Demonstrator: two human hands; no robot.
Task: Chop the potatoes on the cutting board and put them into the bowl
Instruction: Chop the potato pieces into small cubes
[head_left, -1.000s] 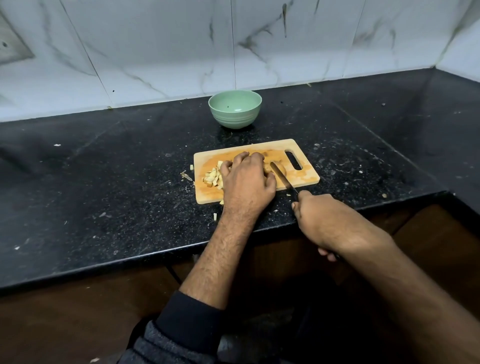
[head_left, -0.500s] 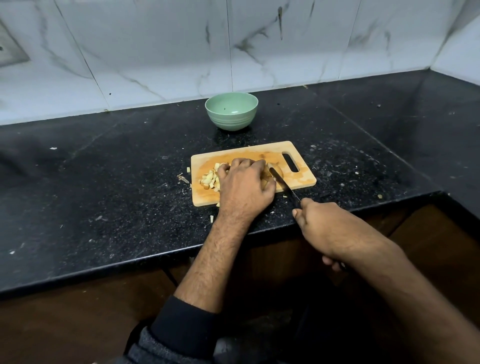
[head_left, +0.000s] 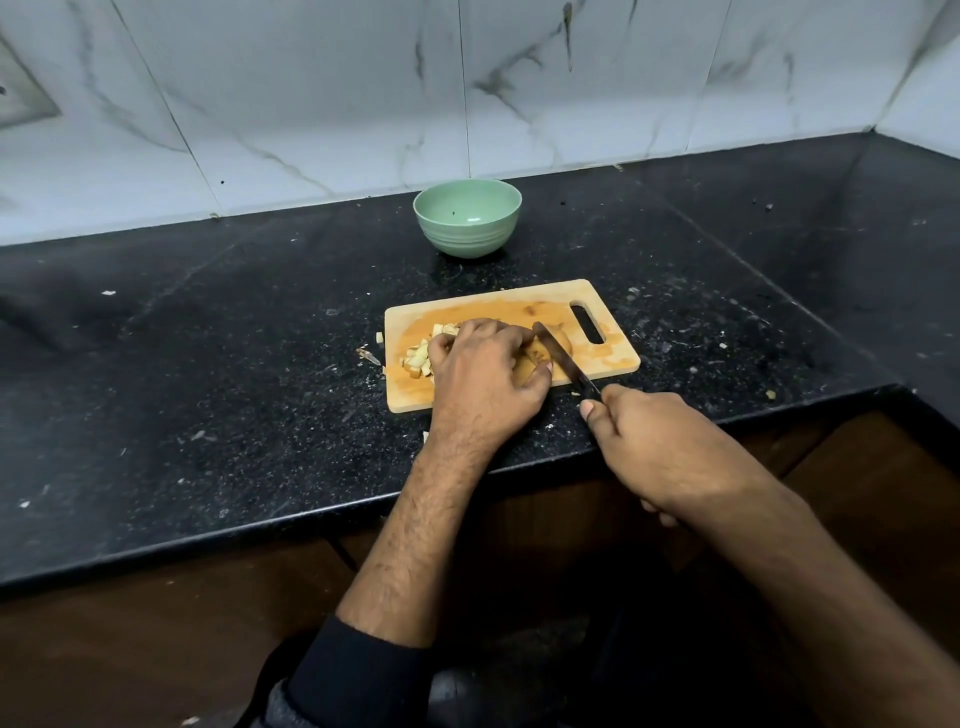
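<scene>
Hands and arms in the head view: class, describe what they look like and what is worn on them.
Both hands, left and right, are bare: no gloves, rings or watch visible. The left forearm is hairy, with a dark sleeve pushed up toward the elbow. No sleeve shows on the right forearm.

The bench (head_left: 208, 364) is black speckled stone, polished enough to catch a dull sheen, and littered with pale crumbs and scraps. It runs along the back wall and turns the corner at the right. Behind it rise large white marble-look tiles (head_left: 322, 104) with grey veins, split by thin dark grout lines. At the far left a grey metal plate (head_left: 21, 98) sits on the wall. Below the stone edge, dark brown wooden cabinet fronts (head_left: 156, 623) lie in shadow.
</scene>
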